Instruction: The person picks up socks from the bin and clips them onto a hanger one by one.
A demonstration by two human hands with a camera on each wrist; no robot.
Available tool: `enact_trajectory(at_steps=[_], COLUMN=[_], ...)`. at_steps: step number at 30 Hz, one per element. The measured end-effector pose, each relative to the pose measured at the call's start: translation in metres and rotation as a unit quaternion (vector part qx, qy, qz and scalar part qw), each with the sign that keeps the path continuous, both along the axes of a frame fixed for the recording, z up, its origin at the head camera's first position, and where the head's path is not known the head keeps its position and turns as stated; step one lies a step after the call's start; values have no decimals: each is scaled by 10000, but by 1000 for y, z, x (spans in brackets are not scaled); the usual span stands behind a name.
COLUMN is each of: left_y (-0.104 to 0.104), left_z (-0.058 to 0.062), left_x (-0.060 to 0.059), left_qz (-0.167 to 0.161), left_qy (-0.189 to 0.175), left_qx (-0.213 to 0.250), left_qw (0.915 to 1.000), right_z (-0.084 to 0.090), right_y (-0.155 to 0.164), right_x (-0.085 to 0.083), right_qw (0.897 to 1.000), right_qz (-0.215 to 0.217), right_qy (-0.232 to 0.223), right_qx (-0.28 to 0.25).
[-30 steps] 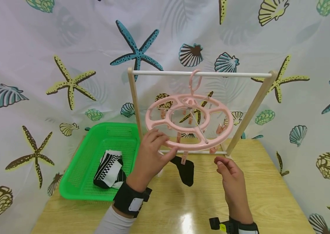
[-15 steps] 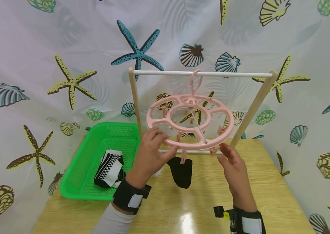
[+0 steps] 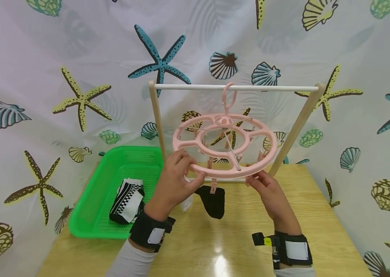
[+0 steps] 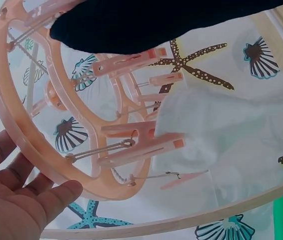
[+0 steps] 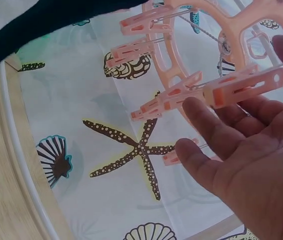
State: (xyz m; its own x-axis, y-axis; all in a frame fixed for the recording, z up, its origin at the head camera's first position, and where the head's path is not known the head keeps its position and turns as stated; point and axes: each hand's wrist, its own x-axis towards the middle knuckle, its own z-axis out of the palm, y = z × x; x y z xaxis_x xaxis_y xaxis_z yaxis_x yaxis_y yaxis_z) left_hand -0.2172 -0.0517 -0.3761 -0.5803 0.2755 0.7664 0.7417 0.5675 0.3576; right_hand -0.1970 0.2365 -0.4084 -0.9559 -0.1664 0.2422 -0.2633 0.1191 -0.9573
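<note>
Since the earlier frame, the right hand point(image 3: 267, 188) has risen to the front rim of the round pink plastic clip hanger point(image 3: 224, 144), its relaxed fingers touching a pink peg point(image 5: 241, 85). Left hand point(image 3: 174, 184) grips the rim's left front, thumb below. A black sock point(image 3: 212, 201) hangs clipped between both hands, under the wooden rail point(image 3: 236, 87).

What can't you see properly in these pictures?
- Head view: the white cloth is mostly hidden behind the left hand.
- Left wrist view: the black sock is cut off by the top edge.
- Head view: the striped socks in the green basket are bunched; their count is unclear.
</note>
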Motion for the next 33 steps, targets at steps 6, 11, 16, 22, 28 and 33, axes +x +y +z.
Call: enact_trajectory(at_steps=[6,11,16,22,28,33], left_y=[-2,-3,-6,-8,-7,-8], left_z=[0,0,0,0,0,-2], left_x=[-2,-3,-4,-4,-4,-5], left_qz=[-71,-43,7,-3,6,-34], left_qy=[-4,-11,-20,-21,4,18], left_qx=[46,-18,-126,-160,-201,-156], left_qw=[10000,10000,9999,9999,9998,9999], right_z=[3,2,0,1,-1,-6], right_y=[0,0,2,0,-2,-3], right_x=[0,0,2,2,2,5], right_qw=[9998,9998,9991,9946,9981,9994], right_qz=[-54,-124,153,550,263,-7], right_qy=[-91,-83,128,193,57,100], right_qx=[-172,-153,-366,-854,-545,-343])
